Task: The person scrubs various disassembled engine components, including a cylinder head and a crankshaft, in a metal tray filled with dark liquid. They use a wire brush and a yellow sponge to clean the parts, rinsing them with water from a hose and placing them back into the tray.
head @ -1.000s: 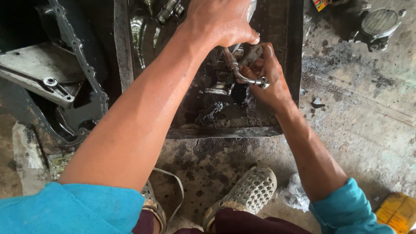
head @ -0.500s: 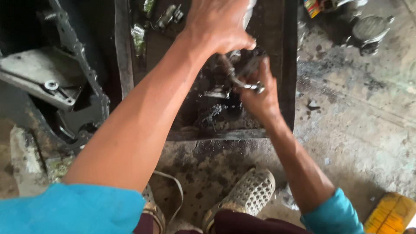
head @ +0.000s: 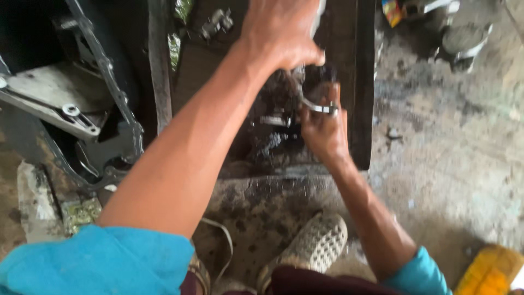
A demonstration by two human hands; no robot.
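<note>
Working over a grimy tray (head: 364, 82), we've got our right hand (head: 323, 131) closed around a small wrench (head: 319, 107) while our left hand (head: 281, 33) pinches a blurry part just above it. Looks mid-job to us: greasy bits (head: 273, 131) sit beside the wrench.

**Where things lie around the two hands**

The left hand (head: 281, 35) is over the dark, greasy metal tray (head: 364, 82), just beyond the right hand (head: 323, 131). The right hand is inside the tray, closed around a small silvery metal tool (head: 319, 107). Left of both hands, outside the tray, lies a grey metal bracket plate (head: 49, 98). Nearer the person than the right hand, a perforated pale rubber shoe (head: 314, 246) rests on the stained concrete floor (head: 447, 158). Far right of it sits a yellow plastic container (head: 488, 273).
</note>
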